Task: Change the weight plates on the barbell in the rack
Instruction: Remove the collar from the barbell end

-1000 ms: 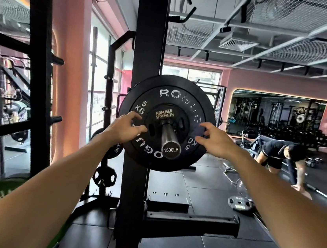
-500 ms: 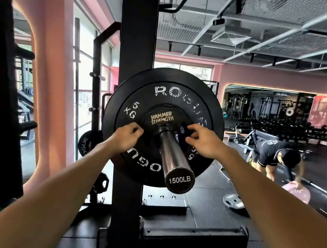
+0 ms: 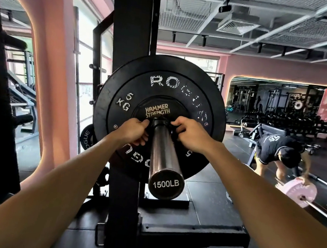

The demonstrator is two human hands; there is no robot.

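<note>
The barbell sleeve (image 3: 163, 154), chrome with a "1500LB" end cap, points straight at me from the black rack upright (image 3: 133, 27). On it sits a black 5 kg Rogue plate (image 3: 184, 85), with a smaller black Hammer Strength plate (image 3: 156, 106) in front. A black collar (image 3: 157, 122) rings the sleeve against the small plate. My left hand (image 3: 134, 132) grips the collar from the left with curled fingers. From the right side my right hand (image 3: 192, 135) pinches it. Both hands hide most of the collar.
A black horizontal rack arm (image 3: 192, 234) juts right below the bar. Spare Rogue plates (image 3: 87, 137) hang on pegs behind the upright. At right a person (image 3: 278, 150) bends over a pink plate (image 3: 298, 192) on a floor barbell. A second rack stands at left.
My head has moved closer to the bar. Both hands have slid inward from the small plate's edge to the collar at the sleeve, and their fingers have curled around it.
</note>
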